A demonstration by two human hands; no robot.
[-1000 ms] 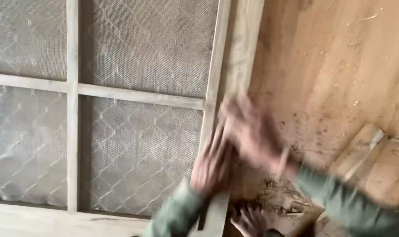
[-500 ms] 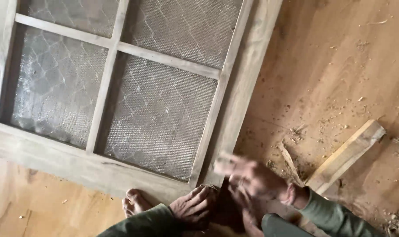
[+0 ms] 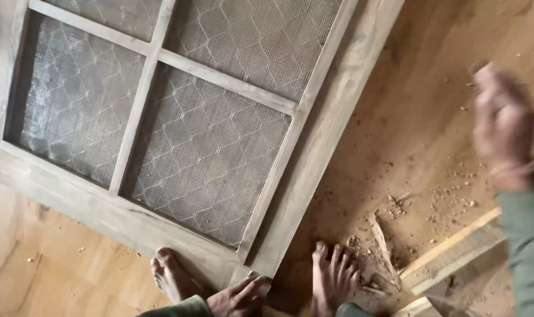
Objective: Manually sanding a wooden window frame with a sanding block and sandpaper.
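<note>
- Nearest to us, our left hand [image 3: 238, 296] rested with its fingers loosely spread on the bottom corner of the wooden screen frame [image 3: 314, 158], pressing down rather than clamping anything.
- Our 2 bare feet stood beside it: the left foot [image 3: 172, 275] against the frame's lower rail, the right foot [image 3: 332, 276] just off the corner on the floor [image 3: 413, 117].
- Wood chips and a splinter [image 3: 383, 243] lay just beside the right foot, near a pale wooden strip [image 3: 449, 249].
- Our right hand [image 3: 504, 126] hung blurred in the air above the dusty floor, well apart from the frame; it held nothing we could see, and we could not tell how its fingers stood.
- Farther off, the frame lay flat and tilted, its panes filled with hexagonal wire mesh [image 3: 214, 147].
</note>
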